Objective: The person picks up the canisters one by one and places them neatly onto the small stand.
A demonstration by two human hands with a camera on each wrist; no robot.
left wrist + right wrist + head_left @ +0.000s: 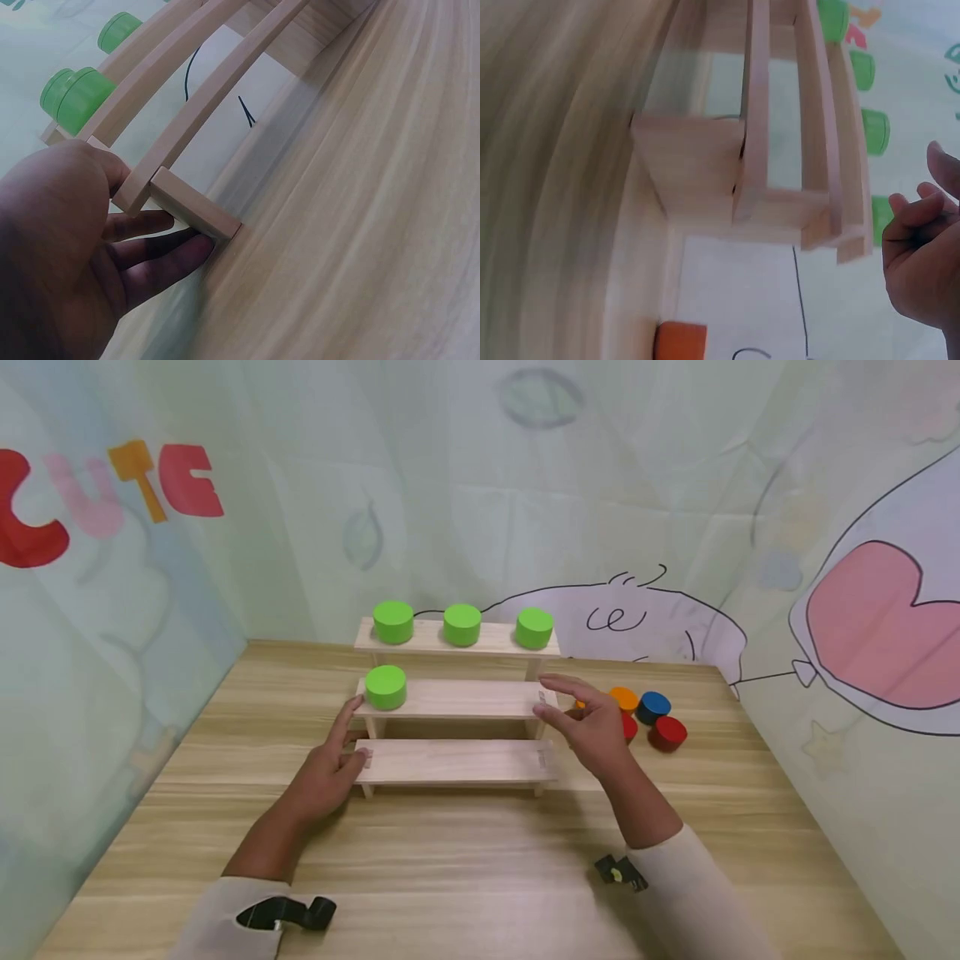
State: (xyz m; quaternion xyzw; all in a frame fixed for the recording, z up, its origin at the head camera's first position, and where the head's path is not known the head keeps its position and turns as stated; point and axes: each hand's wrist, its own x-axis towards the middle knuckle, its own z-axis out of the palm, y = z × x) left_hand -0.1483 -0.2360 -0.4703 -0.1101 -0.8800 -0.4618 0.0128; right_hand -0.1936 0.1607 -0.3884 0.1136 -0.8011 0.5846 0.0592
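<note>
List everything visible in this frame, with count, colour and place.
Three-tier wooden step shelf: one, pale wood, table centre.
Green wooden cylinders: four; three on the top tier, one at the middle tier's left end.
Loose wooden discs: right of the shelf; orange, blue, red, another red partly hidden behind the right hand.
Wooden table: one, light grain.
Cartoon-printed backdrop: behind and at both sides.
Left hand: touching the shelf's left end.
Right hand: open, at the shelf's right end.

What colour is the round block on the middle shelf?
Green. The round block sits at the left end of the middle shelf, clearest in the head view.
</note>
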